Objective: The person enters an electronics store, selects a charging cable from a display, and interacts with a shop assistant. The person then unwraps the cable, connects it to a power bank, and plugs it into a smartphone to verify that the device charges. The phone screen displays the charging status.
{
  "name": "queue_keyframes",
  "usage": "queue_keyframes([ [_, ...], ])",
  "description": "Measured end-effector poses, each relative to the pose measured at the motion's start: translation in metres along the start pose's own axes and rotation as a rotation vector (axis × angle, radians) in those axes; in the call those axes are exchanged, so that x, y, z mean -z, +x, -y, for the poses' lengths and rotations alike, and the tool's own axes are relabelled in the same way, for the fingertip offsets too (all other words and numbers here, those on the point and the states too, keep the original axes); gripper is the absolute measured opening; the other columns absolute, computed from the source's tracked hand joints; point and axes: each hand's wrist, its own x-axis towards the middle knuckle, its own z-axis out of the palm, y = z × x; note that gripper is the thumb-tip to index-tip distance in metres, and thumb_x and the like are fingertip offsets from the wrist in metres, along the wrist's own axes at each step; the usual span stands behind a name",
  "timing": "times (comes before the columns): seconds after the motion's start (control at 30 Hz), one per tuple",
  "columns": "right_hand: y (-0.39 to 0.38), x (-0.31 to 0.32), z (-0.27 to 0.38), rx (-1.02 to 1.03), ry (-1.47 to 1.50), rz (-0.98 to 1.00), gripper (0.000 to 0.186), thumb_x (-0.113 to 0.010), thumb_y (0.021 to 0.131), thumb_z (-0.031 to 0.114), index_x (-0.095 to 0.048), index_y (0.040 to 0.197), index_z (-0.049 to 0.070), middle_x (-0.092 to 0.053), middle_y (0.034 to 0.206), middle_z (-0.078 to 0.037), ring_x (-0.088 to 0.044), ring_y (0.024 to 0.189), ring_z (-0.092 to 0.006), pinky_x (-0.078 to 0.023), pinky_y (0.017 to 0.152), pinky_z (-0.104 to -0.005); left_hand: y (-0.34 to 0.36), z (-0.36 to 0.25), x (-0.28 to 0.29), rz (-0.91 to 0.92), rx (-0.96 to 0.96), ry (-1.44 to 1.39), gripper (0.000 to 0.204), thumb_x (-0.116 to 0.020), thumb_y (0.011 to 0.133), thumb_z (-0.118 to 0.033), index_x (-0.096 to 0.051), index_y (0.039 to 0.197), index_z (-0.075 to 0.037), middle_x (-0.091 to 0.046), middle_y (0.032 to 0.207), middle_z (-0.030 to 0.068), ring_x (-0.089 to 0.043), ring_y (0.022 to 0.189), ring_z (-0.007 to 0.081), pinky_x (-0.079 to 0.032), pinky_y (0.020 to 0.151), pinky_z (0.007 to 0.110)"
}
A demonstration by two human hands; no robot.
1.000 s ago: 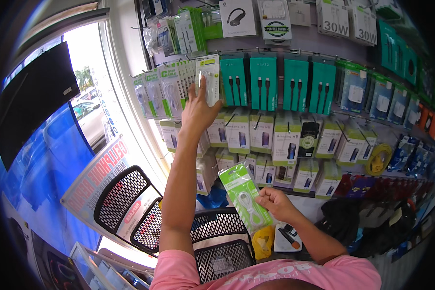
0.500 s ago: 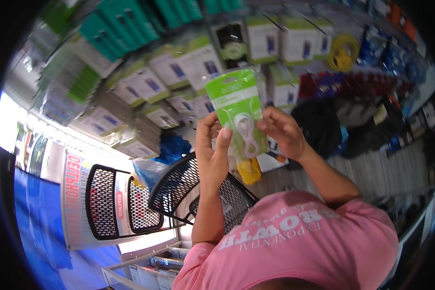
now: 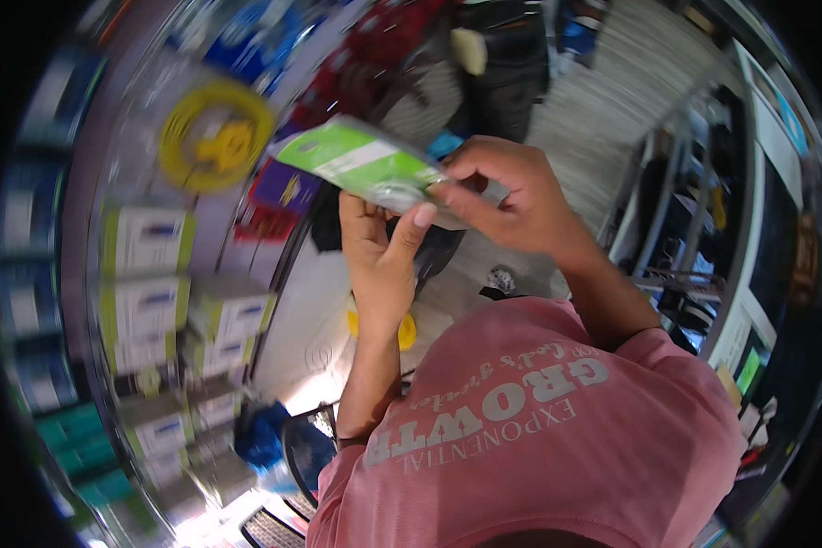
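Between both hands is a charging cable package [image 3: 352,164], a green and white card in clear plastic, tilted so its face is seen at a slant. The coiled white cable inside is partly hidden and blurred near my thumbs. My left hand [image 3: 379,260] grips the package's lower edge, thumb in front and fingers curled behind. At its right end, my right hand [image 3: 511,196] pinches the edge between thumb and fingers.
On the left, a wall display carries white and green boxes [image 3: 146,306] and a coiled yellow cable [image 3: 178,137]. A glass display counter [image 3: 744,228] stands at the right. Low on the left are a blue plastic bag [image 3: 265,434] and a black mesh chair [image 3: 274,530].
My view and body have turned to the right, so the wall display now lies at the left. The package has tipped from facing me to a slant, still held in both hands.
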Motion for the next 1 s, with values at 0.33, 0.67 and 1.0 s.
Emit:
queue_keyframes([
  [0.33, -0.034, 0.154, -0.002, 0.034, -0.322, -0.464, 0.009, -0.074, 0.089, 0.012, -0.073, 0.096, 0.005, -0.074, 0.095, -0.006, -0.067, 0.085, -0.0256, -0.052, 0.075, -0.0359, 0.097, 0.03, -0.169, 0.456, -0.236, 0.049, 0.054, -0.076, 0.083, 0.004, -0.049, 0.13, -0.002, -0.061, 0.119, 0.0104, -0.059, 0.108, 0.0153, -0.047, 0.097, 0.031],
  [0.67, -0.071, 0.241, -0.046, -0.259, -0.214, -0.83, 0.017, -0.074, 0.093, 0.017, -0.076, 0.106, 0.004, -0.074, 0.092, -0.004, -0.061, 0.08, -0.0089, -0.049, 0.073, -0.0268, 0.162, 0.067, -0.305, 0.653, -0.813, 0.352, 0.073, -0.084, 0.07, -0.012, -0.055, 0.137, -0.005, -0.065, 0.115, 0.0081, -0.059, 0.108, 0.0276, -0.039, 0.097, 0.041],
  [1.0, -0.038, 0.357, -0.121, -0.364, 0.191, -1.079, 0.021, -0.071, 0.096, 0.01, -0.066, 0.114, 0.001, -0.068, 0.094, -0.002, -0.062, 0.083, -0.0094, -0.051, 0.075, -0.0277, 0.274, 0.102, -0.449, 0.939, -0.805, 0.335, 0.081, -0.082, 0.075, -0.017, -0.047, 0.148, -0.008, -0.064, 0.114, 0.0105, -0.062, 0.103, 0.0299, -0.042, 0.09, 0.044],
])
